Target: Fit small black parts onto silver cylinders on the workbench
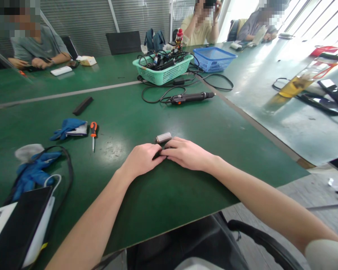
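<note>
My left hand (145,159) and my right hand (183,153) meet over the green table top (169,195), fingertips almost touching. Both have curled fingers. A small dark thing shows between them, mostly covered, and its kind cannot be made out. Just beyond the fingers lies a short silvery metal cylinder (163,138) on its side, close to my right fingertips. Farther out rests a black electric screwdriver (190,98) with its cable looping back. Left of my hands, a screwdriver (94,129) with an orange and black handle points its tip toward me.
A green basket (162,77) of tools and cables stands beside a blue basket (214,60). At left lie a dark bar (83,105), blue gloves (70,128) and a phone (21,225). A bottle (294,84) is at right. Several people sit across the table.
</note>
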Available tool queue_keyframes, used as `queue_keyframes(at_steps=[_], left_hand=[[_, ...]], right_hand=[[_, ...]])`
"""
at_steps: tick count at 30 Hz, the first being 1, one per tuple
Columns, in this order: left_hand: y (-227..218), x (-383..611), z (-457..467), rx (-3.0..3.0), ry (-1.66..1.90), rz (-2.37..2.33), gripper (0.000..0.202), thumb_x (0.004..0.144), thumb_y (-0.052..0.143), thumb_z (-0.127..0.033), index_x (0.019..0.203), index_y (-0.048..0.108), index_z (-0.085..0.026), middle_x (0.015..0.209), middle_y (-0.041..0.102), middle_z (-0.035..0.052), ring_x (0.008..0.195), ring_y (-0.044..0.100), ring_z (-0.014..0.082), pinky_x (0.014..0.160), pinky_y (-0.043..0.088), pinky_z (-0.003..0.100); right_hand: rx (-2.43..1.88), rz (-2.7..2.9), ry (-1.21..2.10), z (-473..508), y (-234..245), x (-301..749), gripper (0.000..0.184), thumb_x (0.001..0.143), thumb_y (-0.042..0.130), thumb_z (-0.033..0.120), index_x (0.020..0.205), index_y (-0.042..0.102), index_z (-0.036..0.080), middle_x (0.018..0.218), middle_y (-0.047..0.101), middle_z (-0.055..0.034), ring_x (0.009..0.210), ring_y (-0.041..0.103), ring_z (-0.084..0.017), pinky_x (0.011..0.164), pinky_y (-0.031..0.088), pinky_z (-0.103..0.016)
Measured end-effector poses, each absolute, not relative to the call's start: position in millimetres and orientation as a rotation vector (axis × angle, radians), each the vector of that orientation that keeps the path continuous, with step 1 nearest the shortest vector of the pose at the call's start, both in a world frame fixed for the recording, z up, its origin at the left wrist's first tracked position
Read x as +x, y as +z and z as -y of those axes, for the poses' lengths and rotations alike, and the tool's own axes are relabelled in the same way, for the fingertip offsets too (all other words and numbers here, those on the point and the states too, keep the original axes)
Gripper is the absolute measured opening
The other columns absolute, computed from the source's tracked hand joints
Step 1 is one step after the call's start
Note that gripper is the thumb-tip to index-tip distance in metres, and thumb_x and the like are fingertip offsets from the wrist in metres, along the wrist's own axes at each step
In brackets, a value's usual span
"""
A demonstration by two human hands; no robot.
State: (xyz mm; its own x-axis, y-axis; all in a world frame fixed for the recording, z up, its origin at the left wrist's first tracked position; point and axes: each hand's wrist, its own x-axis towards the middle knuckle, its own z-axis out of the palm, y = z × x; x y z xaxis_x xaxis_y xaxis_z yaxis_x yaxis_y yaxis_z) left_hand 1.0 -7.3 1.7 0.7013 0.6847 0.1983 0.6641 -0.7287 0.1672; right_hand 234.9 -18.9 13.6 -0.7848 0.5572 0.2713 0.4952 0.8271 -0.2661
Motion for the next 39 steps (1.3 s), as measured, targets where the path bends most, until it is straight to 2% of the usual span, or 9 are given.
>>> queue_keyframes(at_steps=[4, 12, 19, 23, 28, 32, 37, 39], left_hand=[[5.2, 0.4, 12.4, 2.812, 0.391, -1.129, 0.025, 0.096, 0.056, -0.043, 0.102, 0.064, -0.019, 0.089, 0.07, 0.0046, 0.077, 0.065, 0.0189, 0.068, 0.047, 0.03], [6.6, -4.7, 18.3, 2.839, 0.392, -1.135, 0.029, 0.1, 0.048, -0.042, 0.1, 0.066, -0.019, 0.093, 0.072, 0.0062, 0.083, 0.067, 0.0203, 0.073, 0.049, 0.031], [5.1, -9.4, 20.3, 2.842, 0.359, -1.144, 0.03, 0.101, 0.045, -0.04, 0.1, 0.066, -0.02, 0.096, 0.073, 0.006, 0.086, 0.068, 0.0214, 0.075, 0.049, 0.032], [5.4, -10.6, 21.7, 2.847, 0.368, -1.147, 0.029, 0.101, 0.045, -0.04, 0.099, 0.067, -0.02, 0.095, 0.073, 0.0058, 0.086, 0.068, 0.0213, 0.074, 0.049, 0.031], [5.3, -11.0, 23.2, 2.848, 0.368, -1.154, 0.03, 0.101, 0.045, -0.041, 0.099, 0.067, -0.021, 0.095, 0.073, 0.0059, 0.087, 0.068, 0.0214, 0.074, 0.049, 0.031], [5.4, -12.3, 23.6, 2.842, 0.358, -1.162, 0.03, 0.101, 0.045, -0.041, 0.099, 0.067, -0.021, 0.093, 0.073, 0.0054, 0.087, 0.069, 0.0216, 0.074, 0.048, 0.031], [6.2, -12.9, 23.2, 2.84, 0.365, -1.161, 0.028, 0.101, 0.044, -0.038, 0.098, 0.066, -0.021, 0.093, 0.073, 0.0052, 0.086, 0.068, 0.0212, 0.073, 0.048, 0.031], [6.5, -12.4, 23.3, 2.856, 0.37, -1.164, 0.025, 0.1, 0.043, -0.033, 0.097, 0.065, -0.021, 0.092, 0.073, 0.0047, 0.085, 0.068, 0.0207, 0.073, 0.047, 0.031]], right_hand=[[-0.846, 2.745, 0.2, 23.2, 21.3, 247.8, 0.029, 0.102, 0.044, 0.022, 0.12, 0.067, 0.02, 0.117, 0.066, -0.0116, 0.112, 0.06, -0.026, 0.099, 0.051, -0.044], [-1.219, 2.627, 0.164, -3.3, 10.4, 359.4, 0.034, 0.099, 0.043, 0.019, 0.126, 0.063, 0.02, 0.129, 0.065, -0.0124, 0.12, 0.061, -0.027, 0.106, 0.049, -0.046], [-1.54, 2.497, 0.069, -22.1, 0.2, 440.8, 0.032, 0.093, 0.049, 0.02, 0.12, 0.066, 0.018, 0.121, 0.069, -0.0166, 0.109, 0.064, -0.031, 0.099, 0.048, -0.047], [-1.546, 2.433, 0.061, -18.9, -2.9, 439.2, 0.033, 0.091, 0.052, 0.021, 0.121, 0.067, 0.018, 0.122, 0.069, -0.0167, 0.111, 0.063, -0.029, 0.098, 0.047, -0.042], [-1.561, 2.37, 0.064, -16.4, -2.1, 437.6, 0.038, 0.086, 0.063, 0.023, 0.123, 0.067, 0.017, 0.117, 0.071, -0.0159, 0.103, 0.067, -0.028, 0.093, 0.049, -0.04], [-1.565, 2.325, -0.003, -8.4, 8.1, 428.9, 0.046, 0.086, 0.064, 0.028, 0.131, 0.063, 0.016, 0.127, 0.067, -0.0185, 0.117, 0.063, -0.03, 0.103, 0.046, -0.042], [-1.381, 2.281, -0.028, 1.2, 17.0, 360.8, 0.044, 0.087, 0.059, 0.031, 0.13, 0.062, 0.022, 0.132, 0.065, -0.0104, 0.128, 0.058, -0.03, 0.112, 0.044, -0.052], [-1.236, 2.366, 0.032, 0.9, 15.6, 317.7, 0.047, 0.088, 0.059, 0.03, 0.134, 0.059, 0.022, 0.135, 0.062, -0.0116, 0.132, 0.054, -0.03, 0.113, 0.043, -0.052]])
